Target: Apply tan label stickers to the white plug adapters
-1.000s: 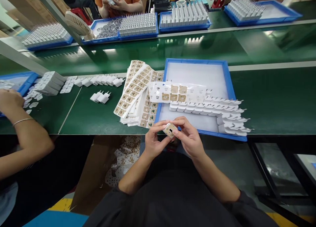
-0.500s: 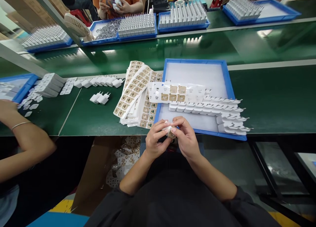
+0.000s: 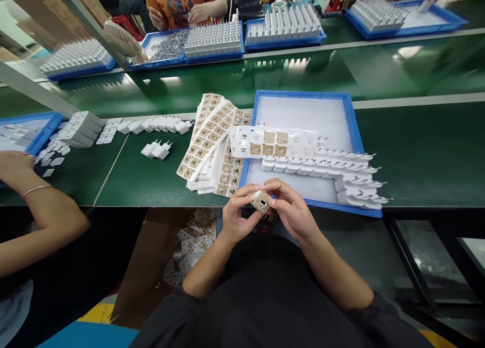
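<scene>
Our left hand [image 3: 238, 214] and right hand [image 3: 293, 211] both grasp the small white plastic block [image 3: 261, 201] between them, tan face toward us, by the blue-rimmed white rectangular tray [image 3: 303, 109]'s near-left corner.

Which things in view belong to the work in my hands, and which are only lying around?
Probably belonging:
white block with tan face, in left hand and right hand
sticker sheets
blue tray
rows of plugs

Probably just around:
fan
cardboard boxes, upper left
red chair
</scene>
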Demonstrator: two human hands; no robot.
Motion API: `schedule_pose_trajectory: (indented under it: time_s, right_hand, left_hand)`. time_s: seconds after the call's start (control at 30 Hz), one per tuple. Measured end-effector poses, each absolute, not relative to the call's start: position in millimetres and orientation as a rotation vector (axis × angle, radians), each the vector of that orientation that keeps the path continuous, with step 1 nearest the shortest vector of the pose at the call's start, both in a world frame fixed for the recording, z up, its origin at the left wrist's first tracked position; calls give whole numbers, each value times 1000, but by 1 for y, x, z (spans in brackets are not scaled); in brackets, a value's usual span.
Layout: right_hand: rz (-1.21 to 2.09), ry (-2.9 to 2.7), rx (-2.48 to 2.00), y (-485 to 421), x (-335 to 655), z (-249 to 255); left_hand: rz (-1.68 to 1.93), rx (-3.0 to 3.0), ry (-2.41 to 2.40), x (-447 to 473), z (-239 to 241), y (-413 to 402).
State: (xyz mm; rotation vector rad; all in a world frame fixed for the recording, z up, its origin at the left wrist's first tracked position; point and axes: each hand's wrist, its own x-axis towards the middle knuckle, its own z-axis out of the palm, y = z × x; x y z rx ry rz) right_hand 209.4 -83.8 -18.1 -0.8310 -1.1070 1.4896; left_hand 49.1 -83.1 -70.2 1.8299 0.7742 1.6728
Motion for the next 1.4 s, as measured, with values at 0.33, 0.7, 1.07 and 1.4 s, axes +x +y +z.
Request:
schedule_pose_trajectory:
  time_s: [0.33,0.7,1.07,1.4]
  right_hand:
    - [552,-1741,-845,-79,212,-9]
    - [1684,-2014,-1025,-95,90,-139]
    - [1616,-2424,-815,-102,73,-170]
    - [1144,-2181,-848,-61,216,-35]
  left_hand:
    - [1577,1739,1043,35,-70,-87]
    - [1856,1321,1576,-69,-70,-59]
    - [1258,1837,2250,-171,-79,50]
    - [1490,2050,2008,-129,-55,67]
